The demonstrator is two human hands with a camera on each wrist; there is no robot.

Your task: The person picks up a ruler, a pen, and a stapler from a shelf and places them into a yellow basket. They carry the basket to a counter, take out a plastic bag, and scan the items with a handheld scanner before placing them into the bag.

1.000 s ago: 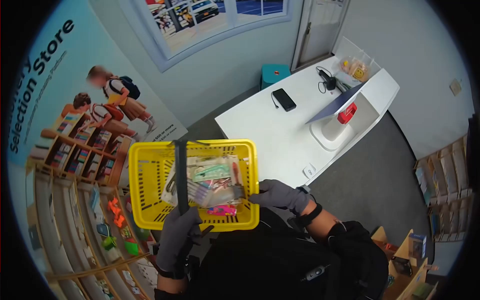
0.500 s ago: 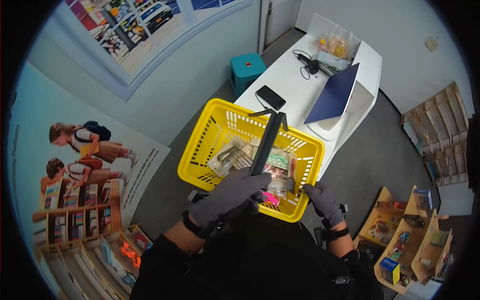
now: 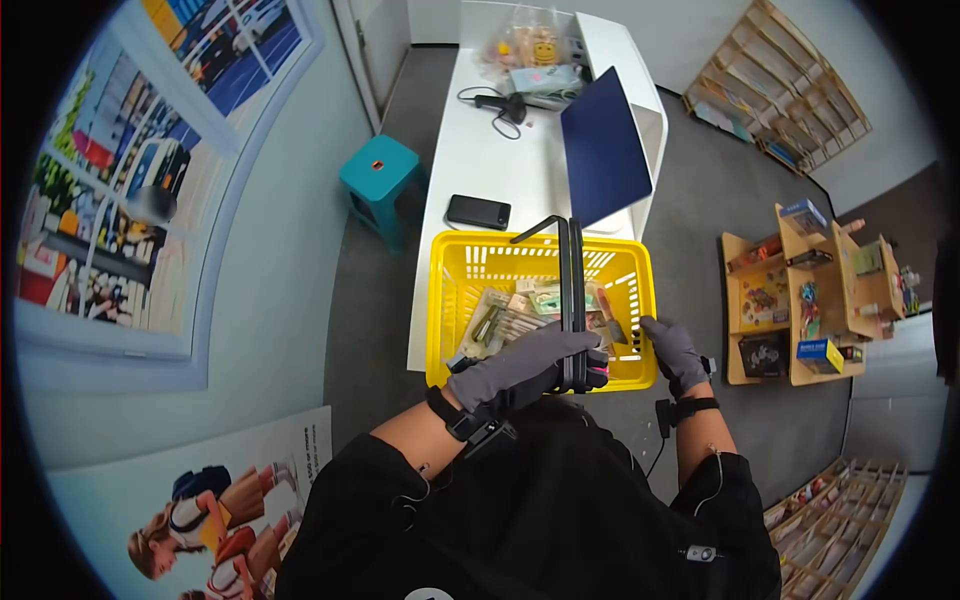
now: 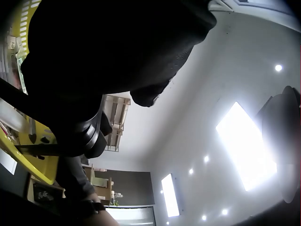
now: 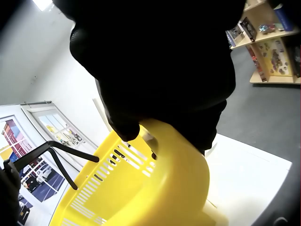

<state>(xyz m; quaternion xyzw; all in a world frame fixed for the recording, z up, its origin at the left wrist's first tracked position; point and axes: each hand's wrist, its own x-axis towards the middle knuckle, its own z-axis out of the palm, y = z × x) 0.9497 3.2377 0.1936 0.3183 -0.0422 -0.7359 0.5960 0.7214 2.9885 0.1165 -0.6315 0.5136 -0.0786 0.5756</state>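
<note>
A yellow shopping basket (image 3: 438,310) is held in front of the body, overlapping the near end of the white counter in the head view. My gloved left hand (image 3: 525,365) grips the raised black handles (image 3: 573,270) of the basket. At the basket's right side my gloved right hand (image 3: 676,355) holds the rim, thumb inside and fingers outside in the right wrist view. Several packaged items (image 3: 505,322) lie in the basket, among them a mint-green pack (image 3: 546,300). The left hand and the handles cover part of these contents.
On the white counter (image 3: 520,170) lie a black phone (image 3: 478,212), a black scanner (image 3: 508,104) and clear bags (image 3: 530,45). A dark blue screen (image 3: 605,150) stands at its right. A teal stool (image 3: 380,170) is left of it, wooden shelves (image 3: 790,300) right.
The view has turned rightward, and the basket has swung from beside the counter to its near end. Both hands have stayed on the basket, the left one on its handles.
</note>
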